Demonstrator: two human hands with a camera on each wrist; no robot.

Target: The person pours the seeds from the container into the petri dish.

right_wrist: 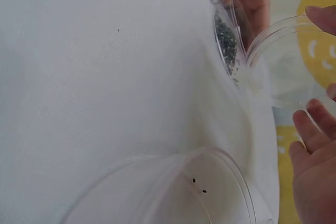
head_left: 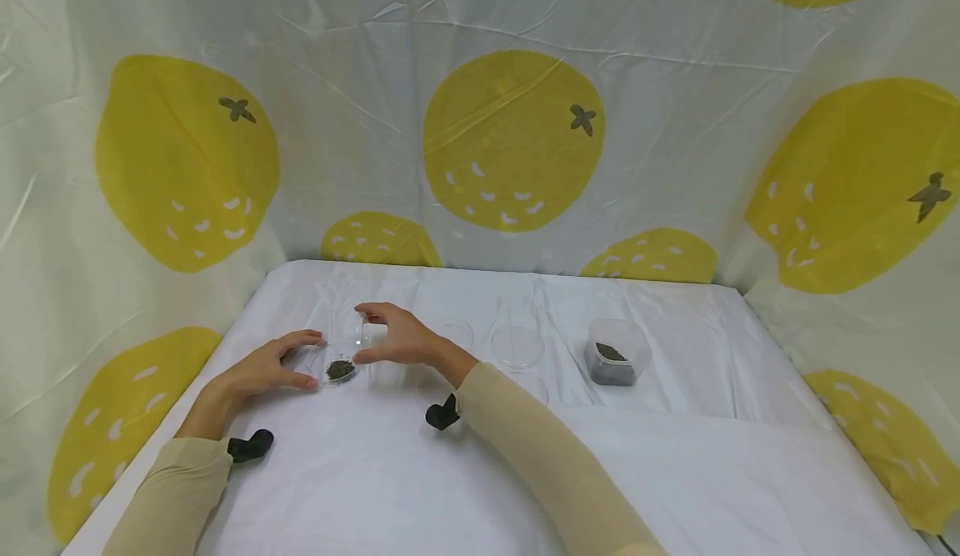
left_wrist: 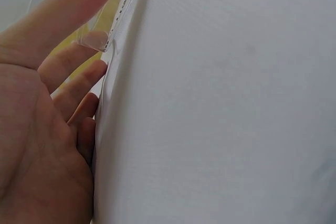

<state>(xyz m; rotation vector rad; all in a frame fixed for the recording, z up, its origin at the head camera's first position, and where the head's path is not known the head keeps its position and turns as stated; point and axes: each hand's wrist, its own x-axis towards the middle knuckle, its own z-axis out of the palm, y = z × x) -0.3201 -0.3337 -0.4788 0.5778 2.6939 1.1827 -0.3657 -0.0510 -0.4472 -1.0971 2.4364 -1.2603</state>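
Observation:
A clear petri dish point(right_wrist: 242, 30) holding a heap of small dark grains point(head_left: 341, 370) rests on the white cloth at the left. My left hand point(head_left: 258, 368) grips its side, thumb at the near edge and fingers round the far side; the left wrist view catches only a corner of the dish point(left_wrist: 94, 43). Just above, my right hand point(head_left: 401, 335) holds a clear round lid point(right_wrist: 268, 32) between thumb and fingertips. The lid stands tilted on edge, apart from most of the dish; whether its lower rim touches the dish I cannot tell.
Several clear round dishes or lids point(head_left: 517, 346) lie right of my right hand, one partly behind the sleeve. Farther right stands a translucent tub point(head_left: 637, 348) with dark grains inside. Two dark specks lie in a near dish point(right_wrist: 226, 203). A lemon-print curtain point(head_left: 517, 139) hangs behind.

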